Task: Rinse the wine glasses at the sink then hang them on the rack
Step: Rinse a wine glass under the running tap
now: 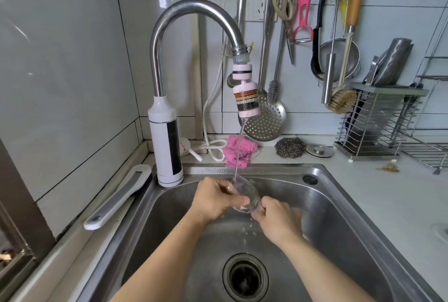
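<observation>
A clear wine glass point(247, 192) lies tilted over the steel sink point(339, 207), under a thin stream of water from the faucet point(247, 100). My left hand point(215, 198) curls round the bowl of the glass, fingers over its rim side. My right hand point(276, 218) grips the glass at the stem end; the stem and foot are hidden by the fingers. Water drips below the glass toward the drain point(245, 277).
A pink cloth point(238, 150), a steel scourer point(290, 147) and a sink plug point(319, 150) lie behind the sink. Utensils hang on the wall. A wire knife holder point(378, 119) and a wire dish rack point(429, 149) stand at right. A white holder point(118, 197) lies left.
</observation>
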